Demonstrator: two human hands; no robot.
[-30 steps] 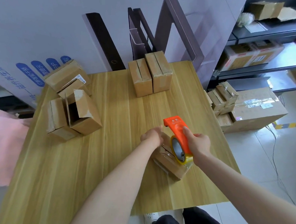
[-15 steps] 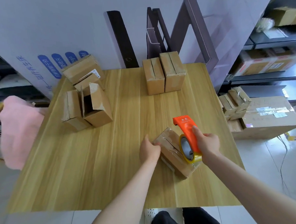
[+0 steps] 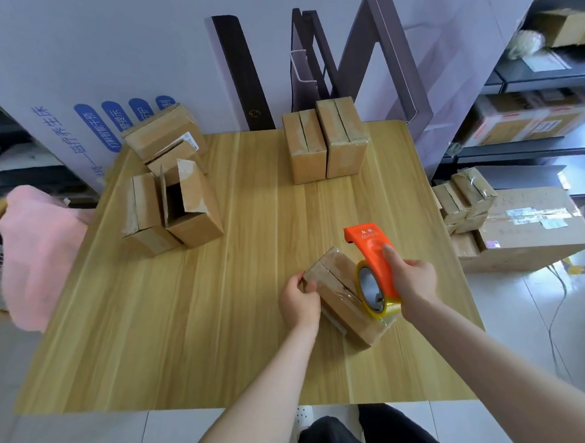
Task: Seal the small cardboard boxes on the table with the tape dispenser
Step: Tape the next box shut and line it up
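You are looking down at a light wooden table [image 3: 222, 326]. Near its front right edge lies a small cardboard box [image 3: 339, 295], turned at an angle, its top seam running away from you and shiny with clear tape. The box sits between your two hands. Your left hand [image 3: 300, 298] is closed on the box's far left corner, fingers pinching its edge. Your right hand [image 3: 411, 277] is wrapped around the handle of an orange tape dispenser [image 3: 374, 264], which rests on the near right end of the box; its clear tape roll [image 3: 372, 290] presses against the box top.

Farther back on the left is a cluster of four boxes [image 3: 167, 190]; one open box [image 3: 190, 206] stands with its flaps up. At the table's far edge, two closed boxes [image 3: 326, 143] stand upright, touching side by side. To the right, off the table, more cartons [image 3: 511, 223] are stacked on the floor. A pink cloth [image 3: 35, 251] hangs to the left.
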